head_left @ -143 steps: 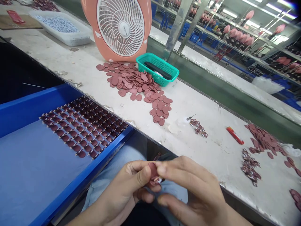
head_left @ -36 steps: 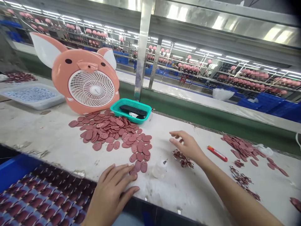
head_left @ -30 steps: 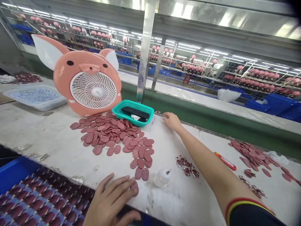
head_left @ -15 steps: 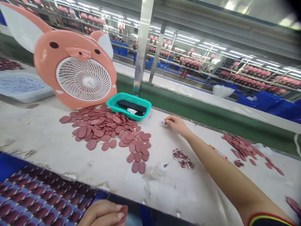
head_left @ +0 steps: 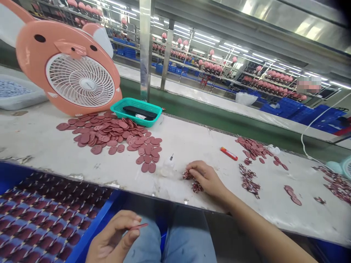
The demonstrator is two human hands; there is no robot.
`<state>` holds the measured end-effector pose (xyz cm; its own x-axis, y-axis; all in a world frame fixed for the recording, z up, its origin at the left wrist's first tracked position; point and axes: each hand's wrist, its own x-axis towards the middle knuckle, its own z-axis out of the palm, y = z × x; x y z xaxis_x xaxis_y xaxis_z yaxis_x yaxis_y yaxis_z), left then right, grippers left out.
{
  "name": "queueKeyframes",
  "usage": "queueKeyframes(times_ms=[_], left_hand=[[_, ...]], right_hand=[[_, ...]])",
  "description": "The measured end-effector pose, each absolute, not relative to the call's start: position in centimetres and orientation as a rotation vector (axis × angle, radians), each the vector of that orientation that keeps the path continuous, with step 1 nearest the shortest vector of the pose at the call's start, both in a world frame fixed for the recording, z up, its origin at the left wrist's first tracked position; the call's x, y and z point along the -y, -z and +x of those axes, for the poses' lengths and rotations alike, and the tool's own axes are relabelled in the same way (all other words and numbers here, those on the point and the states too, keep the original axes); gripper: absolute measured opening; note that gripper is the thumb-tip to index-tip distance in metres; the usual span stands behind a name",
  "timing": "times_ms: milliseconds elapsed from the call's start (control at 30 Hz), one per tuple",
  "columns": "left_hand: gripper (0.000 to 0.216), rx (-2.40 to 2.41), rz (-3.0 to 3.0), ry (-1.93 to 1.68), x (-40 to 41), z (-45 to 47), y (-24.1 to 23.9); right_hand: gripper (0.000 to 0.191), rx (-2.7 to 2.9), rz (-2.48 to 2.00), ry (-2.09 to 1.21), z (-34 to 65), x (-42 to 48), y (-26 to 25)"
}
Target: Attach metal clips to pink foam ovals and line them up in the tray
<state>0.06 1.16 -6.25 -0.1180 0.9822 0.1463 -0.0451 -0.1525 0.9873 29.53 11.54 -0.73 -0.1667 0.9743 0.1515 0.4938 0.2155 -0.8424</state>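
Observation:
My left hand (head_left: 116,235) is low in front of my lap. Its thumb and fingertips pinch a thin maroon oval piece (head_left: 139,226), seen nearly edge-on. On the table, my right hand (head_left: 204,177) reaches down with fingers drawn together at a small pile of shiny maroon and silver bits (head_left: 196,187). What its fingertips grip, if anything, is hidden among the bits. Just left of that hand lies a clear bottle (head_left: 168,166) with a dark thin tip. Farther left spreads a large heap of flat maroon ovals (head_left: 109,131), some with small holes.
A pig-shaped fan (head_left: 68,69) and a green basket (head_left: 116,106) holding dark items stand behind the heap. A red marker-like stick (head_left: 229,153) and more maroon piles (head_left: 252,146) lie to the right. A blue crate (head_left: 102,208) with rows of maroon parts sits below left.
My right hand has come back from the table's far side to the shiny pile near the front edge. My left hand has turned, showing the oval edge-on. The view has shifted right.

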Motion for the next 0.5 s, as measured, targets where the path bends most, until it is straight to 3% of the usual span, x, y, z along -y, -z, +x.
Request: queueKeyframes(times_ms=[133, 233, 333, 500], left_hand=[[0.016, -0.986, 1.072, -1.434, -0.9, 0.8, 5.2], [0.014, -0.918, 1.202, -1.424, -0.7, 0.8, 4.8], [0.008, -0.910, 1.265, -1.405, -0.4, 0.7, 4.7], [0.040, -1.009, 0.893, -1.445, 0.0, 2.0, 4.2]], right_hand=[[0.035, 1.569, -1.337, -0.996, 26.5, -8.0, -0.3], [0.049, 1.531, -1.205, -1.455, 22.0, -4.0, 0.1], [0.048, 1.131, -0.965, -1.966, 18.4, -1.3, 1.0], [0.042, 0.854, -0.950, -1.864, 16.0, -1.2, 2.3]])
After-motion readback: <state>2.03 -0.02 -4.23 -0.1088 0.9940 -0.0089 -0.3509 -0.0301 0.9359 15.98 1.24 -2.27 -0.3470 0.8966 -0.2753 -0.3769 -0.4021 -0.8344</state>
